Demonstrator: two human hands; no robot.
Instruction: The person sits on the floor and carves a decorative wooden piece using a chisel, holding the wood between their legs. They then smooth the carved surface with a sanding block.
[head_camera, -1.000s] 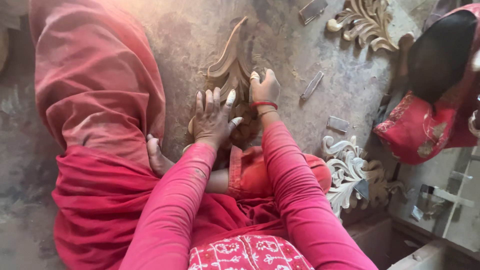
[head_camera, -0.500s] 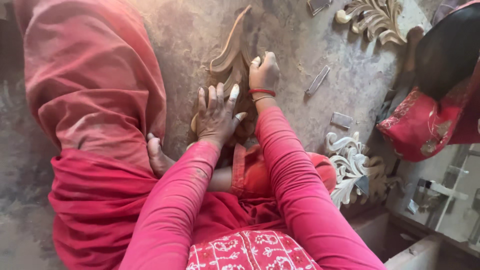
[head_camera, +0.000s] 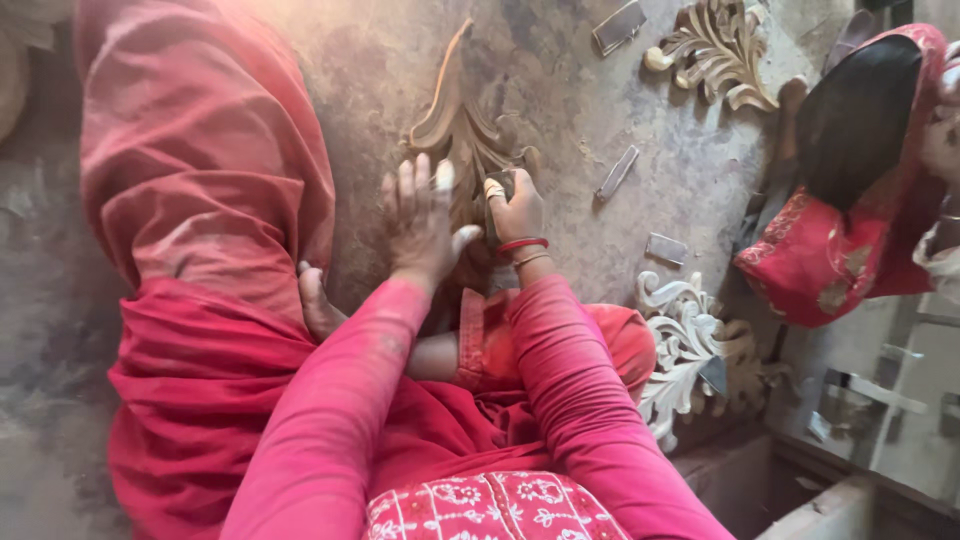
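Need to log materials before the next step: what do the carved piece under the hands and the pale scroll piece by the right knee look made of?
Carved piece: apparently bare wood, matte brown, dusty, leaf-shaped relief cuts. Pale scroll piece: likely wood too, whitish, perhaps primed or dust-coated; unclear which. The left hand lies flat on the carving; the right hand grips a small dark block.

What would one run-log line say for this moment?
left hand: flat on carved wooden piece | right hand: gripping small block, rubbing carving | surface: dusty floor

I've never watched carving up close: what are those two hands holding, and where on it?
The right hand closes around a small dark pad, likely sandpaper, against the brown leaf-shaped carved wooden piece. The left hand lies flat, fingers spread, on the carving's lower end.
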